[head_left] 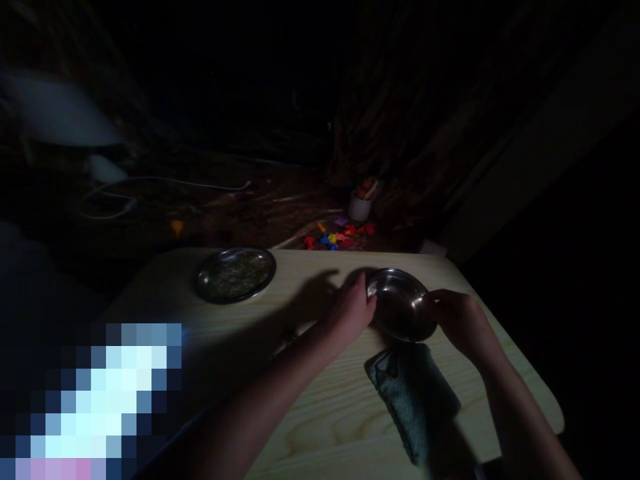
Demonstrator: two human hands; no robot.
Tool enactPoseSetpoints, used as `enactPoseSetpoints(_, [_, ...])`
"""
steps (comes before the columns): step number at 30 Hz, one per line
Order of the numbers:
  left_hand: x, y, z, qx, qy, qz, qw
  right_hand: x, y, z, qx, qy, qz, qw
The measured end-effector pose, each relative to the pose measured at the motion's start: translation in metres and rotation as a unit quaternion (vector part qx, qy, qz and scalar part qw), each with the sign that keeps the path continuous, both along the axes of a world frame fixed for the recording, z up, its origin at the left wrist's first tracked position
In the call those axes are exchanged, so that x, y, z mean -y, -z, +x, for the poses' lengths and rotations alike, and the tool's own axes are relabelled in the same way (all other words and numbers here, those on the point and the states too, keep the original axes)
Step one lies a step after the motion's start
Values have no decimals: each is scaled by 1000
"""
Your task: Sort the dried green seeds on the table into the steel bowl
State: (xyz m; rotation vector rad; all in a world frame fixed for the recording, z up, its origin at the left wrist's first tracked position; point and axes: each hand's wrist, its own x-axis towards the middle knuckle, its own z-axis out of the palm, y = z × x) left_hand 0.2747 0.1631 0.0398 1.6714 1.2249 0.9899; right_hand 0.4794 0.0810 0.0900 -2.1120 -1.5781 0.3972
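Observation:
A shiny metal bowl [400, 303] is at the right side of the wooden table, tilted slightly. My left hand [356, 301] grips its left rim, fingers closed with the thumb toward me. At the opposite rim, my right hand [457, 317] pinches the edge. Shadow hides most of the bowl's inside. Just below the bowl lies a dark green cloth [415, 393], crumpled flat on the tabletop. Farther left stands a round metal plate [235, 275] holding something pale green and shredded that I cannot make out clearly.
The light wooden table [320, 427] has rounded corners. Beyond its far edge, colourful small toy-like pieces [340, 237] lie on the floor near a white cup [360, 208]. A white cable [190, 181] curls at the far left. A pixelated bright patch covers the lower left, and the room is dark.

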Motion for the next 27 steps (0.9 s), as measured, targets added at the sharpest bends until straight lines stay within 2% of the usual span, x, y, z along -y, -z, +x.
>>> enactPoseSetpoints(4, [-2,4,1,-50,2,4,999,3,4,1,-47,-14,20,999])
enactPoseSetpoints(8, [-1,-2,-13,-93,25,14,995,9,4,-9,-96,0,69,993])
enactPoseSetpoints(12, [7,-17,-53,-131,7,18,991,24,-5,-34,-151,31,112,982])
enactPoseSetpoints(15, [22,-27,-96,-98,-9,4,995,43,-3,-58,-216,47,128,967])
enactPoseSetpoints(18, [49,-27,-138,-57,-34,-24,998,62,14,-86,-272,24,128,954])
enactPoseSetpoints(21, [80,-18,-167,-42,-34,-60,997,73,40,-113,-277,-23,93,956])
enactPoseSetpoints(24, [102,-6,-176,-14,-39,-98,994,72,60,-129,-241,-25,74,967])
enactPoseSetpoints(27, [109,2,-164,23,-44,-132,990,65,70,-130,-190,-17,56,980])
